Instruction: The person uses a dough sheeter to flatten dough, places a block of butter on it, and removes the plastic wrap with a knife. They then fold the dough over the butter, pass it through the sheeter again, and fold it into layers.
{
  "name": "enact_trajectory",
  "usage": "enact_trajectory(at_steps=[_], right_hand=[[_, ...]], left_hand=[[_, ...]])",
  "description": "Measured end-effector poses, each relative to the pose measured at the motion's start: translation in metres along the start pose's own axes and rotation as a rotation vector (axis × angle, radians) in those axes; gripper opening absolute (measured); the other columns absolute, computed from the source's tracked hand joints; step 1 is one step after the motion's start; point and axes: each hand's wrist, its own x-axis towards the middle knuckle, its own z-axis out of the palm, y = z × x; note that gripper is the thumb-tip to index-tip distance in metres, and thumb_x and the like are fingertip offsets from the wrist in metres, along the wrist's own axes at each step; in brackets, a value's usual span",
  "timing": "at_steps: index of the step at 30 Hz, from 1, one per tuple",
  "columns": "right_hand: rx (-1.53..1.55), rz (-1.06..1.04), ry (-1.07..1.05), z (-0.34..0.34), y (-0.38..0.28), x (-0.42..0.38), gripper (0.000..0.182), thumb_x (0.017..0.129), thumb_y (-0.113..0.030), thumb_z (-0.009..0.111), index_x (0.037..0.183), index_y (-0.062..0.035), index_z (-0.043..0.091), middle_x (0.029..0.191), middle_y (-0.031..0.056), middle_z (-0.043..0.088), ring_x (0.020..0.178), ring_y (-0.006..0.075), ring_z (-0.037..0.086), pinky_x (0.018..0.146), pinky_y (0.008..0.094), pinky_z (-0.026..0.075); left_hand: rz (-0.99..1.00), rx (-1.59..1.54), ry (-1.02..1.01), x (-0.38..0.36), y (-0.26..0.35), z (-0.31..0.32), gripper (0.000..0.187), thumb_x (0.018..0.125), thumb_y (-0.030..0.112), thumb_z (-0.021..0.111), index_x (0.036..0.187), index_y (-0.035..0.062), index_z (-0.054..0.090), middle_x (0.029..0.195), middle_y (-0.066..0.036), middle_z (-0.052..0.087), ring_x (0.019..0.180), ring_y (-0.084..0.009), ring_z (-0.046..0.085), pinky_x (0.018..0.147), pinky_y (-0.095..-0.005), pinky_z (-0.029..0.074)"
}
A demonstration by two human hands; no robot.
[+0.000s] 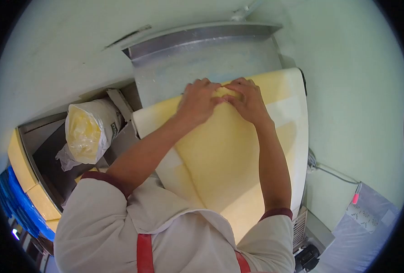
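Observation:
A wide sheet of yellow dough [224, 150] lies over a pale conveyor belt [290, 111]. At the sheet's far edge, my left hand [198, 102] has its thumb and fingers closed in a pinch on the dough. Close beside it on the right, my right hand [248, 99] pinches the same edge, its thumb and fingertips almost meeting those of my left hand. The bit of dough between the fingertips is mostly covered by my fingers.
Beyond the belt is a metal tray [202, 54] with a raised back lip. At left, an open white sack [89, 132] with a plastic liner and yellow contents stands by a dark bin [47, 150]. A plastic-covered sheet with writing [370, 223] hangs at lower right.

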Motion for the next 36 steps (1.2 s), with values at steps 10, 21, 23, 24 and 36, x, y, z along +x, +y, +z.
enact_trajectory(at_steps=[10,21,23,24,36], right_hand=[[0.322,0.18,0.052,-0.026,0.034,-0.002,0.031,0.076,-0.008,0.074,0.106,-0.004,0.068,0.096,0.0114,0.064,0.093,0.0241,0.06,0.084,0.0302,0.046],[0.109,0.27,1.075,0.013,0.025,-0.13,0.043,0.085,-0.013,0.067,0.126,-0.006,0.056,0.127,0.0126,0.057,0.118,0.0276,0.053,0.095,0.0355,0.044],[0.2,0.529,1.28,0.035,0.001,-0.225,0.039,0.088,-0.011,0.064,0.125,-0.0055,0.055,0.129,0.0115,0.056,0.121,0.0253,0.052,0.095,0.0373,0.044],[0.196,0.702,1.387,0.058,-0.009,-0.277,0.037,0.088,-0.01,0.062,0.124,-0.0051,0.056,0.128,0.0114,0.057,0.119,0.0249,0.053,0.094,0.0377,0.044],[0.078,2.248,1.437,0.293,-0.178,-0.482,0.078,0.09,-0.03,0.061,0.144,0.0066,0.02,0.146,0.0311,0.027,0.137,0.0453,0.024,0.113,0.0485,0.019]], left_hand=[[-0.012,0.045,-0.02,0.005,-0.004,-0.001,0.022,0.079,0.018,0.072,0.094,0.004,0.067,0.086,-0.01,0.062,0.084,-0.0278,0.058,0.078,-0.0395,0.042],[0.085,-0.191,0.125,0.019,-0.002,-0.031,0.035,0.082,0.014,0.07,0.115,0.0083,0.06,0.108,-0.007,0.065,0.103,-0.0196,0.058,0.088,-0.0365,0.044],[0.157,-0.19,0.032,0.035,0.02,-0.03,0.033,0.084,0.014,0.069,0.115,0.0081,0.061,0.111,-0.006,0.065,0.103,-0.0191,0.058,0.089,-0.0362,0.044],[0.214,-0.204,-0.048,0.039,0.043,-0.022,0.032,0.084,0.015,0.068,0.115,0.008,0.061,0.111,-0.006,0.065,0.102,-0.0195,0.059,0.089,-0.0362,0.044],[0.947,-0.064,-1.367,-0.168,0.285,0.299,0.043,0.089,0.027,0.063,0.125,0.0043,0.056,0.122,-0.013,0.061,0.114,-0.0252,0.058,0.096,-0.0362,0.045]])
